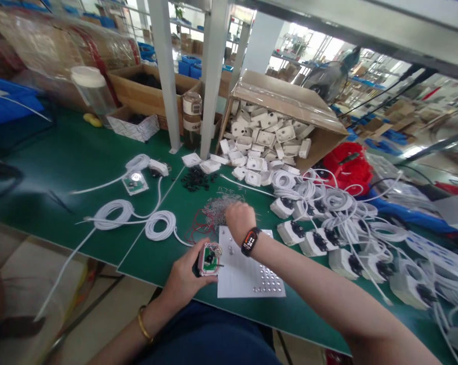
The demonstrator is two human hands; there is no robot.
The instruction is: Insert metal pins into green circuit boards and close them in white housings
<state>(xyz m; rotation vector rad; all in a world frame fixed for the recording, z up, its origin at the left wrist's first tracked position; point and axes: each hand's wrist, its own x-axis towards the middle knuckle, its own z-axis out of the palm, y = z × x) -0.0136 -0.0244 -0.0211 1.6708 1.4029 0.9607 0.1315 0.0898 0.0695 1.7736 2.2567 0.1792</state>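
My left hand (185,276) is closed around a small open camera housing (210,259) near the table's front edge. Inside the housing a green circuit board and coiled thin wires face up. Further forward, my right hand (241,222), with a black band on its wrist, is bent down at the pile of small metal pins or screws (219,207). Its fingers are curled, and the fingertips are hidden, so anything pinched there does not show. Below it lies a white sheet (238,281) bearing rows of small shiny round pieces. Red wires (198,225) lie beside the pile.
An open carton (285,96) spills white plastic shells (265,139) at the back. Several finished-looking white boxes (313,243) with coiled cables crowd the right. Cable coils (160,225) lie left, black small parts (198,178) behind the pins. A metal post (168,76) stands at the back.
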